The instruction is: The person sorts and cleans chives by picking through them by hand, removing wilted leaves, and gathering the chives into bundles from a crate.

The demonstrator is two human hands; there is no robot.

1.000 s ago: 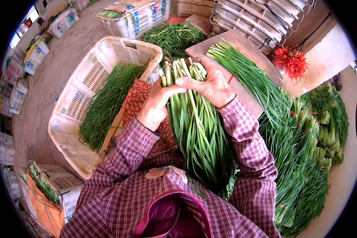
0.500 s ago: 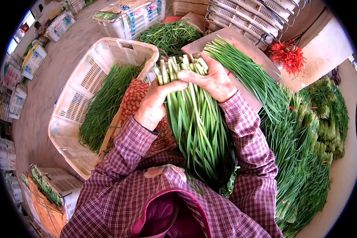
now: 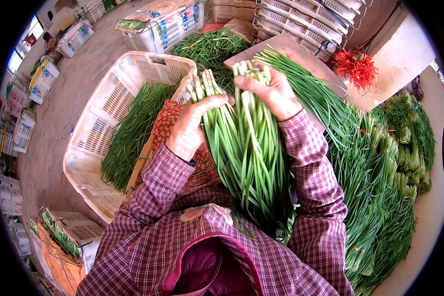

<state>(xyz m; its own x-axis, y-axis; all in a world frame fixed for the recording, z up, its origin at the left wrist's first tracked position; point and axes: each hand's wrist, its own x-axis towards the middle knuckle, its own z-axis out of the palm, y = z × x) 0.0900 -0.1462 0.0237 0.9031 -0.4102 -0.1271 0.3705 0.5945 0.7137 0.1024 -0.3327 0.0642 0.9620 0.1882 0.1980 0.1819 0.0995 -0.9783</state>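
Note:
A bunch of long green stalks with pale cut ends (image 3: 249, 158) hangs over my lap, its top parted in two. My left hand (image 3: 190, 126) is closed around the left part, thumb across the stalks. The right part is gripped by my right hand (image 3: 276, 93), slightly higher, with its thumb over the pale ends. Behind my right hand, loose green stalks (image 3: 306, 81) lie on a brown board (image 3: 325, 76). Left of my hands, a white plastic crate (image 3: 96, 111) holds more stalks (image 3: 133, 135).
Tied green bundles (image 3: 380, 197) are piled at the right. Red ties (image 3: 355, 69) hang near the upper right, beside stacked white crates (image 3: 301, 22). A heap of greens (image 3: 209, 47) lies beyond my hands. A box with blue lettering (image 3: 165, 27) stands behind. A person (image 3: 48, 43) is far off.
The bunch has parted at its top into two handfuls. My right hand has moved slightly up and right with its part, away from my left hand.

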